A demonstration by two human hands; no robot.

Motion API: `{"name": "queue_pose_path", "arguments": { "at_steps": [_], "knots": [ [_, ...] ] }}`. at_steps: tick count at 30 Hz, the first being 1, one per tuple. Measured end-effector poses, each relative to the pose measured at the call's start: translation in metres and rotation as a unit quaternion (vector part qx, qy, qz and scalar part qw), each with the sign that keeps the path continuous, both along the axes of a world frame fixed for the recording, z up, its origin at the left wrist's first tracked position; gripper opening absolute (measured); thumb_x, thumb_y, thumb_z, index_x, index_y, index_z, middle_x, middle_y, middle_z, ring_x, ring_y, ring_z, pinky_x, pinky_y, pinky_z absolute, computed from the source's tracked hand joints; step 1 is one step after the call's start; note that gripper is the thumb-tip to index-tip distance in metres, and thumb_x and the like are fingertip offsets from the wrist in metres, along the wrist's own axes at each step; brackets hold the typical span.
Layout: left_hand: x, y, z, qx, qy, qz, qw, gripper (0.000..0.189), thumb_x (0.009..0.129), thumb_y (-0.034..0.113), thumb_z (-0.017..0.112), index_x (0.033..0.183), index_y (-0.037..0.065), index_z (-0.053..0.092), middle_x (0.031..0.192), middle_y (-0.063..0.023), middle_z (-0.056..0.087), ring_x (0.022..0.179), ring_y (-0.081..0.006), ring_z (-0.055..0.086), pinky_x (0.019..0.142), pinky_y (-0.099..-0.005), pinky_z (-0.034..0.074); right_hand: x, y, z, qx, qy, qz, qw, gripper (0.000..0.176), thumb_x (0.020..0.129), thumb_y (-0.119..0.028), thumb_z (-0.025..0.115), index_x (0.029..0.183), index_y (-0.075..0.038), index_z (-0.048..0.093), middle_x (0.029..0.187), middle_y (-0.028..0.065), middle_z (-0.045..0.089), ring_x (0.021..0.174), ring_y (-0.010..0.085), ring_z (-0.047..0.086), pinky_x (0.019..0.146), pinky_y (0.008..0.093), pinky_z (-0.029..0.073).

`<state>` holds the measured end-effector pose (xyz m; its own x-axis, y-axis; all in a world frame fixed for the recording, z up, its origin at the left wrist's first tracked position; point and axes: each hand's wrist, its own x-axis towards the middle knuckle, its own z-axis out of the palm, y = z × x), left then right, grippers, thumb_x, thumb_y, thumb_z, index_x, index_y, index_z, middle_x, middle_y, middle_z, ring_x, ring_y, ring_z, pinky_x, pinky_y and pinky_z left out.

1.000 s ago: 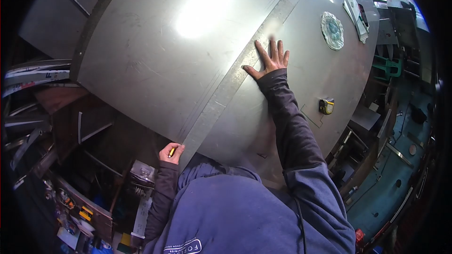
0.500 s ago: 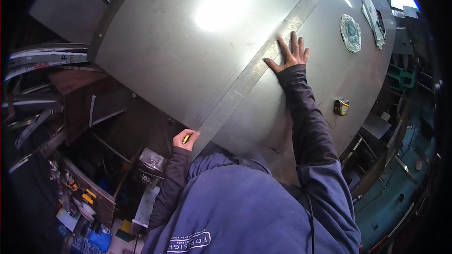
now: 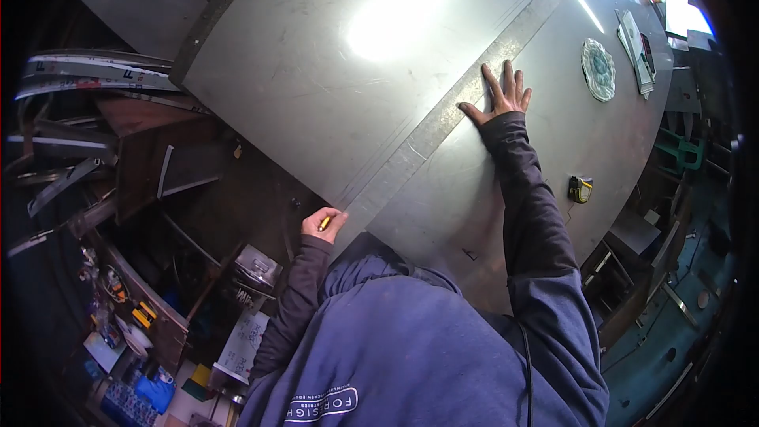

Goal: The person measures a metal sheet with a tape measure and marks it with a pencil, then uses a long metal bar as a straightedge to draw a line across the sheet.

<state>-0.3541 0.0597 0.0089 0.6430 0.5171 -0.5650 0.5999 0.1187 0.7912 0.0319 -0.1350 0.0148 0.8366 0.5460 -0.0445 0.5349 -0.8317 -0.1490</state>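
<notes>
A long flat metal straightedge [image 3: 411, 155] lies slantwise across a large sheet of metal [image 3: 292, 71]. My right hand [image 3: 503, 96] is pressed flat with fingers spread, its thumb and fingertips on the straightedge. At the near end of the straightedge, my left hand [image 3: 320, 226] is closed on a slim yellow pen-like tool [image 3: 324, 223]. The tool's tip is too small to make out. Faint lines run on the sheet along the straightedge's left side.
On the sheet to the right are a yellow and black tape measure [image 3: 580, 189], a glassy scalloped dish [image 3: 598, 69] and a stack of papers [image 3: 635, 54]. Metal strips [image 3: 95, 75] stick out at the left. A cluttered lower shelf [image 3: 142, 292] stands at lower left.
The view has shifted slightly, so everything appears a little lower and to the right. Both hands keep their places at the straightedge, and the left still holds the yellow tool.
</notes>
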Motion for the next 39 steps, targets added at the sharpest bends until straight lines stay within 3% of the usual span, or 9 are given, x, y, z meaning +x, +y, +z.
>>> {"name": "queue_pose_path", "arguments": {
  "at_steps": [10, 20, 39],
  "knots": [
    [-0.002, -0.004, -0.002, 0.008, -0.006, 0.018, 1.000, 0.018, 0.080, 0.017, 0.073, 0.081, 0.001, 0.065, 0.070, 0.0035, 0.059, 0.065, -0.0034, 0.051, 0.060, -0.0194, 0.043, 0.001, -0.001, -0.003, -0.007, 0.004, 0.002, 1.000, 0.098, 0.060, -0.074, 0.065, 0.142, -0.033, 0.031, 0.153, 0.0183, 0.006, 0.140, 0.0416, -0.001, 0.108, 0.0620, -0.002],
    [-0.001, -0.003, -0.005, 0.017, -0.004, 0.017, 1.000, 0.018, 0.080, 0.016, 0.074, 0.080, 0.001, 0.064, 0.067, 0.0045, 0.056, 0.063, -0.0031, 0.048, 0.058, -0.0193, 0.041, 0.000, -0.002, -0.001, 0.018, -0.025, 0.009, 0.999, 0.094, 0.060, -0.072, 0.066, 0.139, -0.028, 0.039, 0.151, 0.0194, 0.015, 0.139, 0.0425, 0.008, 0.107, 0.0625, 0.002],
    [0.001, 0.000, 0.001, -0.016, 0.011, 0.017, 1.000, 0.016, 0.081, 0.014, 0.073, 0.080, 0.000, 0.064, 0.067, 0.0040, 0.057, 0.063, -0.0035, 0.049, 0.058, -0.0190, 0.041, 0.002, -0.003, -0.002, 0.003, -0.016, 0.007, 1.000, 0.096, 0.059, -0.074, 0.064, 0.140, -0.031, 0.038, 0.152, 0.0184, 0.012, 0.140, 0.0423, 0.006, 0.107, 0.0626, 0.000]
  ]
}}
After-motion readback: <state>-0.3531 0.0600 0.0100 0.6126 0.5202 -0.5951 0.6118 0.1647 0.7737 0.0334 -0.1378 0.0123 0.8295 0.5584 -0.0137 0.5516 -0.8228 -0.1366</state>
